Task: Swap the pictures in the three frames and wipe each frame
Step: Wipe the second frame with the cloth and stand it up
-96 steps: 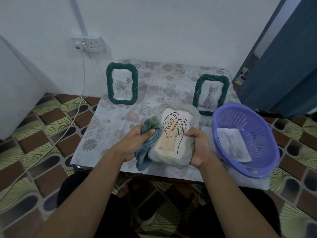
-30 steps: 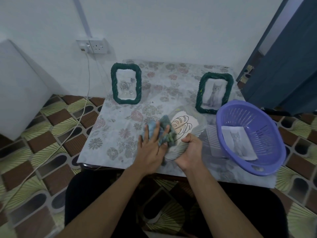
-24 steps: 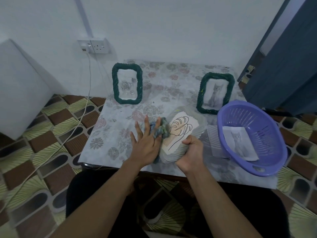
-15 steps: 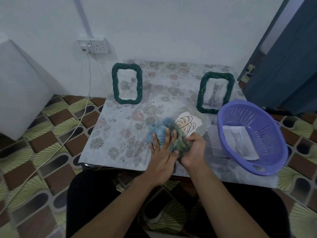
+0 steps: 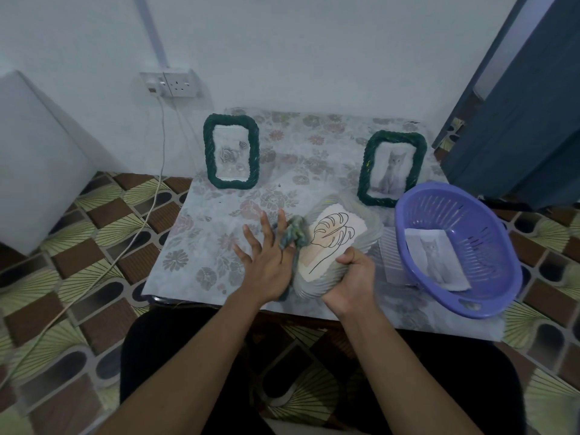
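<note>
Wiping frame [image 5: 372,229] left edge: left hand [image 5: 266,265] flat, fingers spread, presses cloth [image 5: 293,235] on rim. Right hand [image 5: 351,284] clenches near corner, propping frame tilted at near table [image 5: 201,233] edge, likely to steady it against rubbing.

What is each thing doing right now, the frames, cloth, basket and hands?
Pale frame: tilted up, leaf picture inside.
Cloth: bunched against the pale frame.
Left hand: fingers spread, pressing the cloth.
Right hand: gripping the pale frame's bottom edge.
Left green frame: standing, flower picture inside.
Right green frame: standing, cat picture inside.
Basket: holds a loose cat picture.
</note>
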A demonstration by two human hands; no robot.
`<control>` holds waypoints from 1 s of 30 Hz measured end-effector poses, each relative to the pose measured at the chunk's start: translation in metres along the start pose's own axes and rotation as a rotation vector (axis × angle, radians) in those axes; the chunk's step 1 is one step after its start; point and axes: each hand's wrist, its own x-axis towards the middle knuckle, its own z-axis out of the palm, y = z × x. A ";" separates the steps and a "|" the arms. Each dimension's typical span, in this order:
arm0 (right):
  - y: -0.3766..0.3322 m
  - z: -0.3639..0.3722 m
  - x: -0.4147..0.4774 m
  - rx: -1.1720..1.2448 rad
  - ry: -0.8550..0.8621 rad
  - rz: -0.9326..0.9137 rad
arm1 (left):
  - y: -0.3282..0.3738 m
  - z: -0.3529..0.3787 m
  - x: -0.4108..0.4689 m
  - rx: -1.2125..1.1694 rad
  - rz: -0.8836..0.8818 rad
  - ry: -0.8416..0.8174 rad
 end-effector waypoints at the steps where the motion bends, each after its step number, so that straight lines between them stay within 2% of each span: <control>1: 0.000 0.002 0.000 0.000 0.002 -0.001 | 0.003 0.002 -0.004 -0.023 0.005 -0.007; 5: -0.002 0.008 0.004 0.021 0.002 -0.013 | 0.022 0.017 -0.029 -0.102 0.116 -0.067; 9: -0.008 0.010 0.001 -0.031 0.033 0.058 | 0.027 0.023 -0.043 -0.106 0.175 -0.071; 16: -0.005 0.012 -0.001 0.002 0.037 -0.006 | 0.010 0.003 -0.011 0.074 0.075 0.003; 20: -0.004 0.006 -0.004 -0.047 0.079 0.038 | -0.003 -0.001 -0.002 0.087 0.028 0.033; 23: 0.000 0.008 -0.007 -0.071 0.066 0.038 | -0.001 0.000 -0.001 -0.106 -0.091 0.044; 25: -0.001 0.005 -0.006 -0.072 0.050 0.018 | 0.002 -0.004 -0.002 -0.322 -0.222 0.078; 28: -0.007 0.001 -0.006 -0.065 0.024 -0.022 | -0.002 -0.013 -0.005 -0.708 -0.471 0.234; 30: -0.014 0.002 -0.004 -0.032 -0.025 -0.052 | -0.008 -0.018 -0.006 -0.804 -0.555 0.340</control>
